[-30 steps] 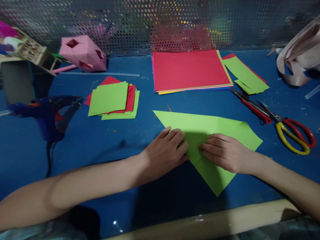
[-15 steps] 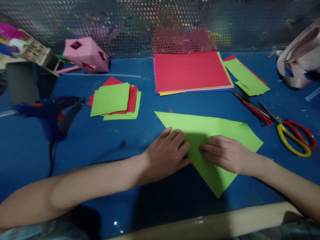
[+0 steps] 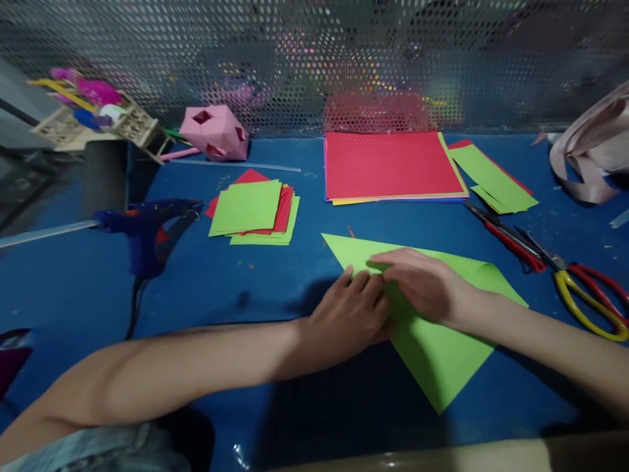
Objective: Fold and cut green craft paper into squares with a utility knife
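At frame centre we have our 2 hands, left hand (image 3: 351,311) and right hand (image 3: 422,285), touching each other on the folded sheet (image 3: 442,354). Up and left of it sits the stack of squares (image 3: 248,208), with the glue gun (image 3: 145,229) further left and the paper model (image 3: 213,133) behind. The pile of large sheets (image 3: 393,164) lies top centre, and the scissors (image 3: 574,282) lie at the right edge.

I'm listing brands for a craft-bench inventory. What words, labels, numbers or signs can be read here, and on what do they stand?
None: no text can be read in this view.
The blue glue gun, the yellow-and-red scissors, the folded green sheet, the stack of paper squares and the large paper stack show no legible print.
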The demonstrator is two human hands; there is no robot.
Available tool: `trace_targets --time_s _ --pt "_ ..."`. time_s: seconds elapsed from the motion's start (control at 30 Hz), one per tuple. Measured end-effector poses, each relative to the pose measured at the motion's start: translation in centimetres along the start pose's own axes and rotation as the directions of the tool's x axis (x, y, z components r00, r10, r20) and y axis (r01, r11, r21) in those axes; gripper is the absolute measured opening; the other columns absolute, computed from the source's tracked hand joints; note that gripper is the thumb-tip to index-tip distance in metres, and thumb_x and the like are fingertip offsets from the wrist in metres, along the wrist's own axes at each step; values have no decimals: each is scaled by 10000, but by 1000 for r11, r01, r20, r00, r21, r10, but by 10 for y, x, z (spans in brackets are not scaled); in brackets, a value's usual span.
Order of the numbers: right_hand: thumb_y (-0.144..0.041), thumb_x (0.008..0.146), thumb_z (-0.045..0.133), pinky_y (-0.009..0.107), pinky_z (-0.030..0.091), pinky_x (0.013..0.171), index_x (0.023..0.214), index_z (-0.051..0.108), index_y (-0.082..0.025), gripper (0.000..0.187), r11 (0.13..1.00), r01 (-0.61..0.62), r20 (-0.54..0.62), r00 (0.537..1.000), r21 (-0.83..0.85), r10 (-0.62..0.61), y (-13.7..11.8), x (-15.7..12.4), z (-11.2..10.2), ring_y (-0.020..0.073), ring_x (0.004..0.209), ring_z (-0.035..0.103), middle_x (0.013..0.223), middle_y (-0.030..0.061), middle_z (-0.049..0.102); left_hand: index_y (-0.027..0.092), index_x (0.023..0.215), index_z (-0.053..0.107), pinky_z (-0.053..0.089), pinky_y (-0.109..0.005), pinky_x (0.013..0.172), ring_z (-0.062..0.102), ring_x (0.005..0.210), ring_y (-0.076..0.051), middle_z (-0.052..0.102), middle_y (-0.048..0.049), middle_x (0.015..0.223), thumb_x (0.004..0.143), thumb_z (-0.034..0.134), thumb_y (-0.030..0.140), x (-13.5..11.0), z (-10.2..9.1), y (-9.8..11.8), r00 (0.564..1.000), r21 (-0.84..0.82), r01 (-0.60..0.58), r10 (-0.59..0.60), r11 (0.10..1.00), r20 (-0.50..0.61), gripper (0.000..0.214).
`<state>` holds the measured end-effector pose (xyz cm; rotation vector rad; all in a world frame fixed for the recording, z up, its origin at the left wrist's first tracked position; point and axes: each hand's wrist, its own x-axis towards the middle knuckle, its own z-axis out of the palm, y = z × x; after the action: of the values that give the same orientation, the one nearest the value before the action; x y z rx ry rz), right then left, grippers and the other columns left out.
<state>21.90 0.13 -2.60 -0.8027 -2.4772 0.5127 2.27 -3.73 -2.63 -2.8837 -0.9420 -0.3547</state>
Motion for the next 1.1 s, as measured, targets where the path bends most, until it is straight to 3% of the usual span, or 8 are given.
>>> trace_targets --time_s 0.17,0.37,0.57,0.7,0.77,0.9,1.1 --pt "-76 916 453 408 438 1079 1273 577 -151 385 998 60 102 993 13 -61 34 42 30 197 1317 503 1348 119 610 146 890 581 505 -451 822 599 890 -280 608 -112 891 913 573 397 0 2 1 1000 12 -3 3 1000 -22 252" --pt "-122 960 395 436 272 1181 1438 419 -128 478 990 139 356 926 -8 -127 38 68 30 181 1447 282 1525 135 406 161 830 556 510 -410 762 596 834 -257 590 -82 823 876 617 422 1 4 1 998 43 -12 14 999 -62 272" --pt "-103 931 364 495 203 1191 1449 392 -77 519 975 193 352 925 -114 -142 41 83 33 219 1460 255 1532 172 380 168 822 551 513 -405 751 588 795 -248 583 -66 821 861 638 413 2 2 2 998 57 -13 16 998 -54 263" --pt "-187 949 393 478 197 1194 1458 369 -44 529 955 274 422 884 -115 -203 41 87 34 245 1461 251 1537 169 374 169 819 555 505 -399 730 585 786 -252 582 -65 812 864 635 412 2 3 2 998 67 -29 34 997 -62 259" --pt "-224 976 361 468 205 1192 1461 363 -36 520 953 276 425 883 -124 -201 41 87 34 247 1463 246 1542 163 367 170 811 554 499 -391 717 583 780 -249 583 -66 811 861 641 403 1 3 1 997 75 -27 32 997 -66 254" --pt "-328 1033 264 474 209 1185 1477 356 -81 517 959 191 361 927 -208 -106 40 74 33 230 1461 256 1544 146 368 164 799 559 499 -386 706 582 778 -254 584 -72 794 858 643 399 2 4 1 996 83 -26 33 996 -88 256" --pt "-486 1023 292 492 164 1203 1495 331 -97 612 924 71 295 954 -375 46 37 16 10 244 1481 185 1571 151 295 142 859 588 505 -443 831 580 855 -269 611 -93 852 858 641 391 1 7 1 992 90 -36 46 995 -117 255"
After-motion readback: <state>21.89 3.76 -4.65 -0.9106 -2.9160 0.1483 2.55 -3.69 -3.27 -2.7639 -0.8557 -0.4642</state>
